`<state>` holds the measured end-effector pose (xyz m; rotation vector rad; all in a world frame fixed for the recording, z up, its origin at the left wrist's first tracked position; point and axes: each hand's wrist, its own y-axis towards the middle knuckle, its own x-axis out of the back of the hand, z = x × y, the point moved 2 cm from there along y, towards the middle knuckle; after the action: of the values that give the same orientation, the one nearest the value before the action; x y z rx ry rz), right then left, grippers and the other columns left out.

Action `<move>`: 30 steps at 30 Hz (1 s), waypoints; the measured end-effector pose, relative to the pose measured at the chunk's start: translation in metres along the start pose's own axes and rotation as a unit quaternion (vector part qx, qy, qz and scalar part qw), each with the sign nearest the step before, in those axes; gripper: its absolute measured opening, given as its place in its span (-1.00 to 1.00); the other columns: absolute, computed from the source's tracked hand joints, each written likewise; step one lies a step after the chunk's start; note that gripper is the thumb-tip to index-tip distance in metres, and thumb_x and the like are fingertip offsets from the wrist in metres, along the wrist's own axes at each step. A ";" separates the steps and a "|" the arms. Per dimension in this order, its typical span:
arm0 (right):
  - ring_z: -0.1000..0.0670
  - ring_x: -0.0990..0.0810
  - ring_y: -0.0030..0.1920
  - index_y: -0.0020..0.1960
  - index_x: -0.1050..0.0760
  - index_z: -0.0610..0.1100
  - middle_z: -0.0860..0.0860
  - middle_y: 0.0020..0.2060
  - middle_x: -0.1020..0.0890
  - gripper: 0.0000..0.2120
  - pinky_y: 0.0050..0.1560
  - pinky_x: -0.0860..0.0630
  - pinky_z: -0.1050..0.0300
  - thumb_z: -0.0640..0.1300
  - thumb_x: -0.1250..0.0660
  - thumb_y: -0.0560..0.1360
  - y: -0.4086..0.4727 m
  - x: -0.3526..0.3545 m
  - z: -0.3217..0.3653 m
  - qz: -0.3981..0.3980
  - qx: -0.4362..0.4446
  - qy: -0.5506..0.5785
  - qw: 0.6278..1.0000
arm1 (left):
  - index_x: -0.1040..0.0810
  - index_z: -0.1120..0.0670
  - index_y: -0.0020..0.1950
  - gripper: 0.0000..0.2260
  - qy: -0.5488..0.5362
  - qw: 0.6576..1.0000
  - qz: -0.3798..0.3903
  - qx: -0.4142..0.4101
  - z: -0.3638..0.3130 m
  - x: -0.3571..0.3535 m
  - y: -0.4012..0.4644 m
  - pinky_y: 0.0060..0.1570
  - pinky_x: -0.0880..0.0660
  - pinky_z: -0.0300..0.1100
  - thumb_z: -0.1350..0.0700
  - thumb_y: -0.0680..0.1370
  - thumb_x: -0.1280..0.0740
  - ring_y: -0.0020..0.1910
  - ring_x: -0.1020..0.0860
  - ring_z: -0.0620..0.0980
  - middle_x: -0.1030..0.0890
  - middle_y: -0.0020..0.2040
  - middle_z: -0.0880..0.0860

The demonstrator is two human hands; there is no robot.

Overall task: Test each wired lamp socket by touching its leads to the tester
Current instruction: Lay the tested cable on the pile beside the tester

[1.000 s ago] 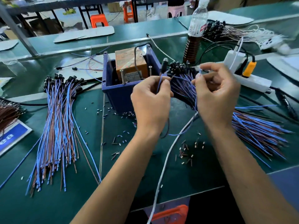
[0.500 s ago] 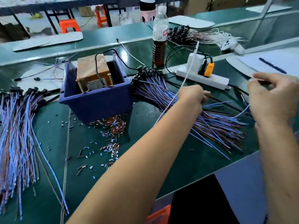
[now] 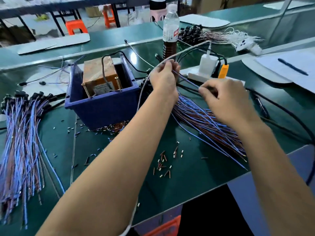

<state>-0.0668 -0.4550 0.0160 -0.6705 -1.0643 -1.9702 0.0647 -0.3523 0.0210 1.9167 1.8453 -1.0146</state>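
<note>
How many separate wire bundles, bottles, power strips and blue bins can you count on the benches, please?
Wire bundles: 3 (left, right, far)
Bottles: 1
Power strips: 1
Blue bins: 1
Total: 6

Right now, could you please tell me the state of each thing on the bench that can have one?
Left hand: pinches a blue lead.
Right hand: pinches the same lead, lower down.
Bottle: upright, capped, partly full of brown liquid.
Blue bin: upright, open-topped, holds the tester.
Power strip: white and orange plugs in it.
Pen: lying flat on paper.
</note>
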 end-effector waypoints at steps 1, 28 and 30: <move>-0.11 -0.62 -0.21 0.01 -0.71 -0.07 -0.02 -0.27 -0.68 -0.83 -0.20 -0.37 0.13 -0.02 -0.39 0.62 0.000 0.007 0.003 -0.015 0.009 -0.019 1.000 | -0.52 0.20 -0.16 -0.77 0.031 0.999 0.000 -0.017 -0.004 0.003 0.001 -0.16 -0.56 -0.25 0.33 0.68 -0.25 -0.30 -0.53 -0.07 -0.56 -0.25 0.09; -0.11 -0.64 -0.15 -0.24 -0.61 0.03 0.00 -0.25 -0.68 -0.85 -0.10 -0.56 0.08 -0.01 -0.55 0.45 -0.010 -0.037 0.029 0.123 -0.033 -0.096 0.987 | -0.44 0.10 -0.31 -0.69 0.587 0.807 0.037 -0.046 0.000 0.074 -0.009 -0.43 -0.36 -0.26 0.06 0.60 -0.38 -0.49 -0.46 0.09 -0.49 -0.42 0.10; -0.04 -0.62 -0.24 -0.24 -0.63 0.00 0.08 -0.34 -0.64 -0.87 -0.16 -0.56 0.10 -0.06 -0.54 0.45 -0.007 -0.033 0.043 0.072 -0.013 -0.047 0.996 | -0.47 0.10 -0.20 -0.79 0.519 0.850 0.083 0.044 -0.010 0.083 -0.019 -0.57 -0.21 -0.36 0.16 0.62 -0.35 -0.63 -0.33 -0.06 -0.44 -0.44 0.04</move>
<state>-0.0507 -0.4028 0.0106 -0.8388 -1.0185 -1.8476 0.0430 -0.2809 -0.0215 2.9431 2.0024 0.1080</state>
